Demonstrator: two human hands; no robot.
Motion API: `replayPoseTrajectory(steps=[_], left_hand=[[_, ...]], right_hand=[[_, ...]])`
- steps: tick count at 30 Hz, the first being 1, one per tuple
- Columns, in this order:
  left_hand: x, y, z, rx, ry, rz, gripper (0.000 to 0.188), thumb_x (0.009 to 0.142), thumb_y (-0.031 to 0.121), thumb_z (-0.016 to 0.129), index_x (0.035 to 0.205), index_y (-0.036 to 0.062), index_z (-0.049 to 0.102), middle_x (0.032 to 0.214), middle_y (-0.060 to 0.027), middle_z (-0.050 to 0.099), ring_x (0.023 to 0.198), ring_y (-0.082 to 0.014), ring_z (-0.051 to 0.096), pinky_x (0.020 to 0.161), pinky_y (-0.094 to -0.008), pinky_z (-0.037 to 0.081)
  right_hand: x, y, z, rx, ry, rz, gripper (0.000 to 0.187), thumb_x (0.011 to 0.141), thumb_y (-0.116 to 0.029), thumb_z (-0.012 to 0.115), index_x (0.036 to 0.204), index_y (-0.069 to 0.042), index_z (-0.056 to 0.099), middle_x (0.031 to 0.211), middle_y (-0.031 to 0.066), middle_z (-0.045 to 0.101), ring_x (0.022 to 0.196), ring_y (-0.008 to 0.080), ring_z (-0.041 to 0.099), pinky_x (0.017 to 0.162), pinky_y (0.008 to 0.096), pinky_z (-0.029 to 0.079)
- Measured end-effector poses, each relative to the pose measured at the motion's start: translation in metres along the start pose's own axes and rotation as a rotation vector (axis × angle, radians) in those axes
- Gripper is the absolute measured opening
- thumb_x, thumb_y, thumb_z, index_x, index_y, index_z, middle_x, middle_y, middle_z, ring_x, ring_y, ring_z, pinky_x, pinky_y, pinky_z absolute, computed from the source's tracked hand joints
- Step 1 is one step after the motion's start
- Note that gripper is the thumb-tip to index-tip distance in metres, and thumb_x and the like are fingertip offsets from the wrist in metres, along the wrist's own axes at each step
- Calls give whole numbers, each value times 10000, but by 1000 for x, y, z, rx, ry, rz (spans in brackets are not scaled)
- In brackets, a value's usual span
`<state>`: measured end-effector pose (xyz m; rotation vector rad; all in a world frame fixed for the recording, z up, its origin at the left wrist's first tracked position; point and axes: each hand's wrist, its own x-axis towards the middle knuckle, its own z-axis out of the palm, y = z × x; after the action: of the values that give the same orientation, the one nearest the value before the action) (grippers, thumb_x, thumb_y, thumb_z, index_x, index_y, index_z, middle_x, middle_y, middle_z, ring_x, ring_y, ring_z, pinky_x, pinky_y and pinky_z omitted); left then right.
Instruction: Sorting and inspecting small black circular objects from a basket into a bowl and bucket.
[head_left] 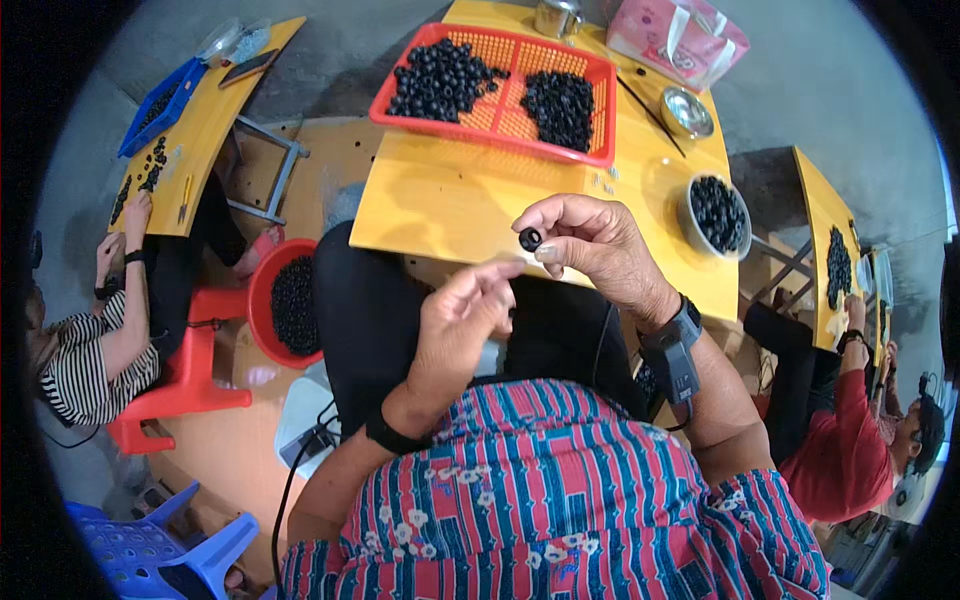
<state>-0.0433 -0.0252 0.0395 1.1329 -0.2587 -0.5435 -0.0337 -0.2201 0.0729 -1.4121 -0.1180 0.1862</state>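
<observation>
My right hand [590,245] is raised over the near edge of the yellow table [430,190]. Its thumb and forefinger pinch a small black ring-shaped part [530,239], with the hole facing up toward me. Just below and to the left, my left hand [462,325] hovers above my lap, apart from the ring. Its fingers are curled and slightly blurred; a dark spot shows at them, but I cannot make out what it is. On the table, a red-rimmed tray [500,138] with an orange mesh floor holds two heaps of black parts.
A bowl [741,240] of black rings stands at the table's right, near a metal bowl [687,112], a dark stick [650,115] and a pink bag [678,40]. Left of my knees sits a red basin [262,325] of black parts. Co-workers sit at tables on both sides.
</observation>
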Motion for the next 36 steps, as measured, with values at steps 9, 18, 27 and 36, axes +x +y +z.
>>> replayPoseTrajectory(steps=[9, 18, 27, 36], left_hand=[[-4, -13, 6, -334, -104, -162, 207, 915, 172, 555, 1070, 36, 573, 830, 6, 547, 722, -81, 497, 689, -254, 457], [3, -25, 2, -275, -84, -234, 131, 908, 139, 569, 1000, 47, 580, 775, 4, 530, 692, -65, 494, 675, -230, 462], [8, -32, -6, -195, -81, -274, 135, 918, 152, 544, 1012, 58, 565, 801, 0, 551, 701, -72, 517, 679, -240, 486], [8, -29, -7, -107, -70, -331, 133, 912, 165, 554, 986, 55, 563, 791, 12, 532, 704, -66, 514, 679, -226, 484]], right_hand=[[-37, 22, 9, -3, -95, -28, 176, 843, -92, 632, 1014, -53, 646, 876, -15, 645, 733, 60, 567, 621, 195, 453], [-40, 41, -27, -558, 318, -139, 142, 768, -50, 670, 907, -21, 668, 790, 73, 620, 753, 157, 599, 699, 271, 481], [-21, 57, -90, -1036, 611, -53, 110, 758, -77, 618, 849, -53, 675, 794, 135, 614, 740, 288, 613, 676, 355, 497], [-8, 54, -91, -1197, 537, -18, 99, 757, -108, 590, 798, -53, 661, 813, 128, 622, 762, 310, 611, 690, 390, 495]])
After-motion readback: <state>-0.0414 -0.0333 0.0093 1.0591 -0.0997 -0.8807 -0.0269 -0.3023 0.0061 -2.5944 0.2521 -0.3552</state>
